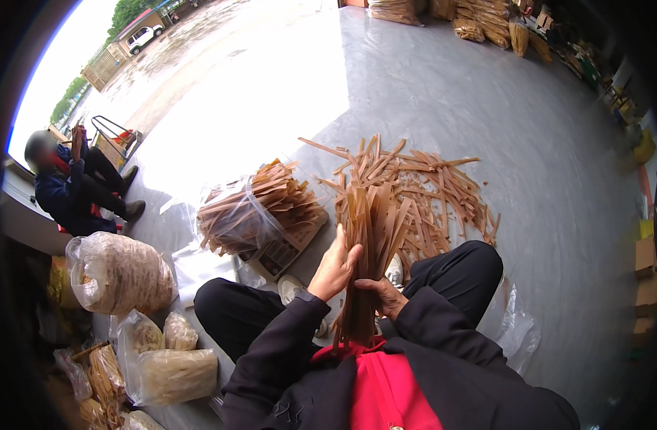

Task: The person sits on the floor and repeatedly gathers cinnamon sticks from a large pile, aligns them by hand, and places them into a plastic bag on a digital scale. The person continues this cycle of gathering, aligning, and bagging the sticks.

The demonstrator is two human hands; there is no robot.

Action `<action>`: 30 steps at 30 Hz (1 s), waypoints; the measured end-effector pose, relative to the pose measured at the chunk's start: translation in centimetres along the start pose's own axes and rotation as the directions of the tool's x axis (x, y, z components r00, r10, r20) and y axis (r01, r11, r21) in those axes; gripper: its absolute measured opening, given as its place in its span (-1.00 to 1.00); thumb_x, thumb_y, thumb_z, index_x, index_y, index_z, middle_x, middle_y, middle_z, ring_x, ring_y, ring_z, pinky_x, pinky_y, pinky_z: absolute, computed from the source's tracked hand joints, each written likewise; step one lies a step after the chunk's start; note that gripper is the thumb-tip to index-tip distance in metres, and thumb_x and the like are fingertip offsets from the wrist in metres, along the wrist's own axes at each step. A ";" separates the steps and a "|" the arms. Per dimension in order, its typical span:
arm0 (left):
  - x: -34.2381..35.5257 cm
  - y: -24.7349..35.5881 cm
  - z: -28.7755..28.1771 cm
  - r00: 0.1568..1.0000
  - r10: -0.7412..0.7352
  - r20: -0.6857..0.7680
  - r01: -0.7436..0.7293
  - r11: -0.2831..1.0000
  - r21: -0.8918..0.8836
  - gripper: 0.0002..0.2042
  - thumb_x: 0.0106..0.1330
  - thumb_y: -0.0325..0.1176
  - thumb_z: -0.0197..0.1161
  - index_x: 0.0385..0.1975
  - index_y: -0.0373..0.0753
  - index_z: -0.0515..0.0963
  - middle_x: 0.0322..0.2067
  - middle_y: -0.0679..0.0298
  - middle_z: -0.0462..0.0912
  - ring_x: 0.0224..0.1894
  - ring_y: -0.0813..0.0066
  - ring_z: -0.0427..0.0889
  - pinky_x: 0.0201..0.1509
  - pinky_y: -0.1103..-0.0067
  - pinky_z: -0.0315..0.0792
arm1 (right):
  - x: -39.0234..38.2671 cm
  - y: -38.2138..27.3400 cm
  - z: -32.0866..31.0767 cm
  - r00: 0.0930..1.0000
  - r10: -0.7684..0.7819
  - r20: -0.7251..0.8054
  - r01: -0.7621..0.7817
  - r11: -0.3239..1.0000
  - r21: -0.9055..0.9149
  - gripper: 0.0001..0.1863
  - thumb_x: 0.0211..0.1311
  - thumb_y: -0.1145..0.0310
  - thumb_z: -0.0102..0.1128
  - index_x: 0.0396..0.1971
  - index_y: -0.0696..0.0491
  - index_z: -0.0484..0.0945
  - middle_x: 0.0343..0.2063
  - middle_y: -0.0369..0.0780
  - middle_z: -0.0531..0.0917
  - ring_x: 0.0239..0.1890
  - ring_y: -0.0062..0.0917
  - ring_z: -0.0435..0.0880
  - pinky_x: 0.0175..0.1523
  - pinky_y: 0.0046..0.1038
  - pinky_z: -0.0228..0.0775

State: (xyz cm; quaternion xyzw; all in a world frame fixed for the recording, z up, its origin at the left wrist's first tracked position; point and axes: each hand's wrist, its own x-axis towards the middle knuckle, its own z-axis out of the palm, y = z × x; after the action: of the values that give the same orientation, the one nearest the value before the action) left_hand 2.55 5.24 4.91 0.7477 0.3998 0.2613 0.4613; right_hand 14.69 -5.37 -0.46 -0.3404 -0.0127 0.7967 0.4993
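In front of my chest stands a thick bundle of long, flat brown dried strips [368, 222], upright and fanned out at the top. My right hand [388, 297] is closed round its lower right side, the thumb lying across the strips. Against the bundle's left side rests my left hand [334, 265], its fingers stretched upward and the thumb apart from them. Just beyond, a loose pile of similar strips [443, 190] spreads over the floor. Left of it, another bundle of strips [260, 204], partly wrapped in clear plastic, lies on a scale [280, 251].
Plastic-wrapped pale bundles [124, 272] and filled clear bags [176, 376] stand at my left. A seated person [81, 179] holds something brown near a hand cart [117, 143]. Crumpled clear plastic [518, 330] lies by my right knee. Stacked sacks [486, 21] and cardboard boxes [645, 256] line the edges.
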 end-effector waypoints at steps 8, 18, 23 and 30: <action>3.0 4.4 -1.0 0.979 0.062 -0.197 0.022 0.917 0.399 -0.80 0.16 -0.28 0.23 -0.42 -0.28 0.43 -0.52 0.09 0.53 -0.41 0.06 0.55 -0.34 0.34 0.42 | -0.2 0.0 0.6 0.998 -0.048 -0.040 0.047 0.999 -0.022 -0.68 -0.01 0.47 0.32 -0.20 0.17 0.51 -0.34 -0.19 0.64 -0.31 -0.46 0.66 -0.16 -0.44 0.55; 5.8 6.0 -2.7 0.984 0.108 -0.143 0.003 0.788 0.616 -0.79 0.09 -0.30 0.11 -0.61 -0.34 0.49 -0.59 -0.03 0.55 -0.46 -0.01 0.58 -0.35 0.27 0.45 | -0.3 -0.3 0.9 0.990 -0.084 -0.115 0.072 0.992 -0.108 -0.61 -0.05 0.43 0.38 -0.18 0.20 0.51 -0.31 -0.21 0.64 -0.31 -0.50 0.65 -0.14 -0.47 0.52; 8.0 7.8 -5.2 0.970 0.112 -0.217 0.008 0.873 0.487 -0.77 0.09 -0.30 0.11 -0.60 -0.37 0.52 -0.60 -0.05 0.54 -0.45 0.01 0.58 -0.33 0.30 0.46 | -0.4 -0.7 0.8 0.984 0.003 -0.178 -0.020 0.996 -0.090 -0.59 -0.07 0.40 0.40 -0.20 0.24 0.51 -0.32 -0.18 0.65 -0.33 -0.45 0.66 -0.12 -0.45 0.52; 11.2 8.2 -6.4 0.941 0.089 -0.326 0.024 0.945 0.327 -0.70 0.12 -0.20 0.24 -0.45 -0.39 0.50 -0.56 -0.01 0.55 -0.43 0.09 0.58 -0.30 0.35 0.43 | -0.3 -0.4 0.6 0.989 -0.043 -0.141 0.039 0.999 -0.033 -0.56 -0.07 0.35 0.41 -0.21 0.29 0.50 -0.34 -0.13 0.65 -0.33 -0.40 0.67 -0.16 -0.38 0.55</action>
State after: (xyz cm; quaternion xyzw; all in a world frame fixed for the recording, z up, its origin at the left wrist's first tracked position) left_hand 6.68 15.63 15.38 0.7645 0.4977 0.3230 0.2520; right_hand 14.77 -5.23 0.34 -0.4033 0.0039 0.7598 0.5100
